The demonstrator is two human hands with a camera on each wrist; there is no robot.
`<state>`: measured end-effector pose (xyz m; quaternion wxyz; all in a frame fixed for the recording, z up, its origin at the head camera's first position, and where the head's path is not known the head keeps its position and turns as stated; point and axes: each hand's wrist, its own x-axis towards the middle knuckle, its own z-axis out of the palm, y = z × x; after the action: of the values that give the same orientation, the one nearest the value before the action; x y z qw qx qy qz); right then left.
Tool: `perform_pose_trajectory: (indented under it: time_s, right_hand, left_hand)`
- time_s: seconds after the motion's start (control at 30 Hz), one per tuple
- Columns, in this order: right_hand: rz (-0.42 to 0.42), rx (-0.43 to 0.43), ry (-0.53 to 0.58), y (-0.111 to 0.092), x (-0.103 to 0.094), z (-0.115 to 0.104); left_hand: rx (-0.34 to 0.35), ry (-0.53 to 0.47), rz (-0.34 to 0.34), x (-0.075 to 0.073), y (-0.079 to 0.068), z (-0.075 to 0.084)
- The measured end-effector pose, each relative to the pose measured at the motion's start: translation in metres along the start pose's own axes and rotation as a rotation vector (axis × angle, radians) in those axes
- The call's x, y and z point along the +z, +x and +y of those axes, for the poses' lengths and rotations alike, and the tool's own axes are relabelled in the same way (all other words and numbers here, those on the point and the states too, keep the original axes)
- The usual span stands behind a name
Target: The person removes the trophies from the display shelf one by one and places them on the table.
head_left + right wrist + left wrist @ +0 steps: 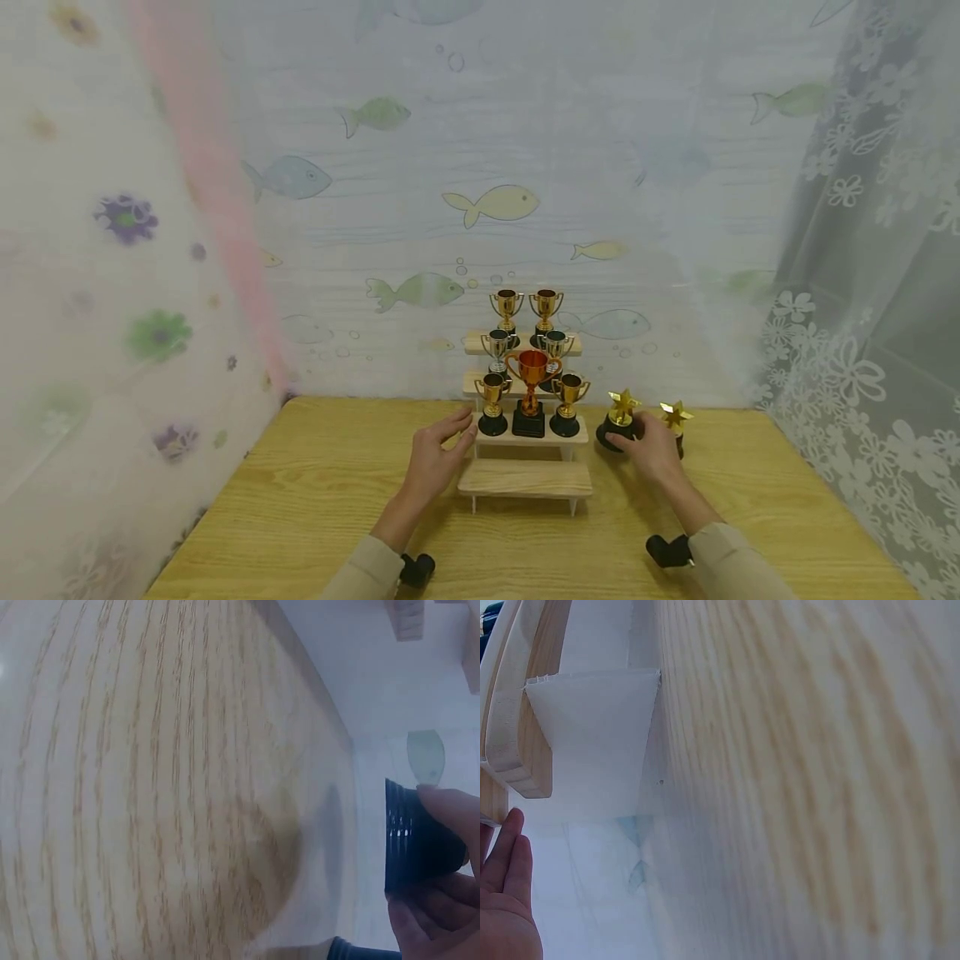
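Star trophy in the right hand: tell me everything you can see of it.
The star trophy has a glossy gold star above a rounded gold section, and a round black base with ridges near its bottom rim, plastic by its look. The right hand's grip holds that base between thumb and fingers. It leans slightly, star rightward in the head view, and appears lifted off the table, between the stepped stand and the other star trophy.

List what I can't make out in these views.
- Head: lower part of the far-right star trophy, mostly behind the right hand.
- Head: lower part of the right silver cup, partly behind the orange cup.
- Right wrist: star of the held trophy, beyond the hand and right edge.
- Left wrist: part of the left hand, cut off by the left edge.
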<state>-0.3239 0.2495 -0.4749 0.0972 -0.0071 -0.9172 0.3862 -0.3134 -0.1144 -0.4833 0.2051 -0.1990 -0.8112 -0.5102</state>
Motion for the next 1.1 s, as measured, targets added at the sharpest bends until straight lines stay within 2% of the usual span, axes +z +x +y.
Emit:
perform_pose_trajectory:
  time_s: [0.23,0.73,1.1]
  right_hand:
    - [-0.007,0.005,0.009,0.002,0.004,0.004]
    - [-0.031,0.031,0.019,0.01,0.008,0.008]
    - [-0.045,0.027,-0.025,0.011,0.012,0.013]
  left_hand:
    - [0.023,0.009,0.003,0.0,0.0,0.001]
    - [0.019,-0.001,0.009,0.001,0.0,0.0]
    - [0.03,-0.002,0.015,0.001,0.0,0.002]
